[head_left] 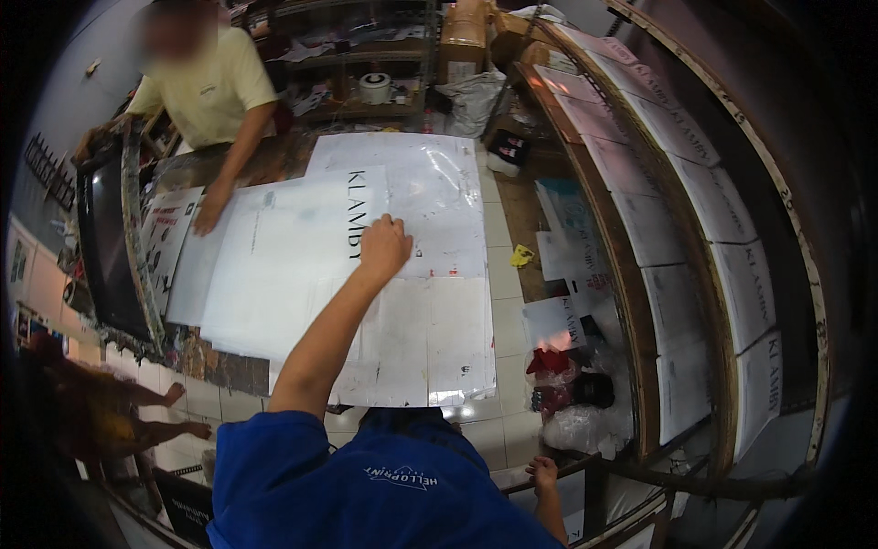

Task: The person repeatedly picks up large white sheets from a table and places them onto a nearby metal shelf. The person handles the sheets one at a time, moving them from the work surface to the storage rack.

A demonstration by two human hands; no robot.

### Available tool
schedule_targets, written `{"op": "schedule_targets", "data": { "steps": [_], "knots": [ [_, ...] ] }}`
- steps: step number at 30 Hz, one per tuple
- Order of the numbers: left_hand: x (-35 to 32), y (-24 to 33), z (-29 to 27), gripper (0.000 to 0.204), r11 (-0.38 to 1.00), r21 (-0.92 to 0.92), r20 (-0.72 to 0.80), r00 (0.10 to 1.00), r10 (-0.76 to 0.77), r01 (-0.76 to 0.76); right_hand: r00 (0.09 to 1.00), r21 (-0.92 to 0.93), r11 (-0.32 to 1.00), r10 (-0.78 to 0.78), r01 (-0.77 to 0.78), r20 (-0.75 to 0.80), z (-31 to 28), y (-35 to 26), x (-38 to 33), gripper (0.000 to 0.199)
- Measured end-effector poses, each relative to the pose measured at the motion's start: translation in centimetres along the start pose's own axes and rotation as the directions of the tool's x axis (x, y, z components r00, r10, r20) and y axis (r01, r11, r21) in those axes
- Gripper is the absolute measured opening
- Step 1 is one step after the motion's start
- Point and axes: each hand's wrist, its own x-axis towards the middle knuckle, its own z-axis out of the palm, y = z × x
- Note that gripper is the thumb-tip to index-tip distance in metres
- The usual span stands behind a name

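Observation:
My left hand (386,247) reaches forward over the table, its fingers closed on the right edge of a large printed white sheet (283,247) with black lettering along that edge. The sheet lies on a pale work board (434,320) with worn, stained patches. My right hand (542,471) hangs low at the right, away from the table, with its fingers curled and nothing visible in them. Across the table, a person in a pale yellow shirt rests a hand (210,210) near the sheet's far left edge and has the other arm at a dark framed screen (114,238).
A tall drying rack (631,229) with rows of printed white sheets stands at the right. On a low surface before it lie plastic bags (585,425) and a yellow scrap (521,255). Shelves with a white pot (374,88) and cardboard boxes (463,41) stand behind.

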Motion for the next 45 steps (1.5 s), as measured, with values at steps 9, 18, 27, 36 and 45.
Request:
{"op": "schedule_targets", "data": {
  "steps": [9,18,27,36,45],
  "knots": [
    [4.8,-2.9,6.7,0.016,0.995,0.084,0.370,0.929,0.012,-0.046,0.985,0.202,0.965,-0.155,0.168,-0.082,1.8,4.8,-2.3,0.011],
    [3.4,-1.7,4.8,0.022,0.877,-0.297,0.097,0.902,0.421,-0.378,0.639,0.110,0.634,-0.769,0.766,-0.012,6.1,-18.3,-8.7,0.031],
    [-10.2,13.9,-11.1,0.022,0.316,-0.759,-0.226,0.685,0.693,-0.570,0.493,-0.151,0.474,-0.779,0.868,0.388,9.3,-34.6,-25.1,0.052],
    [-17.9,19.7,-21.9,0.020,0.027,-0.903,-0.228,0.532,0.816,-0.428,0.548,-0.528,0.439,-0.834,0.727,0.061,0.7,-28.5,-34.2,0.017],
    [-20.1,18.0,-23.7,0.026,-0.409,-0.855,-0.518,0.555,0.651,-0.318,0.495,-0.669,0.621,-0.766,0.409,-0.410,-15.7,-18.8,-55.3,0.022]
  ]
}}
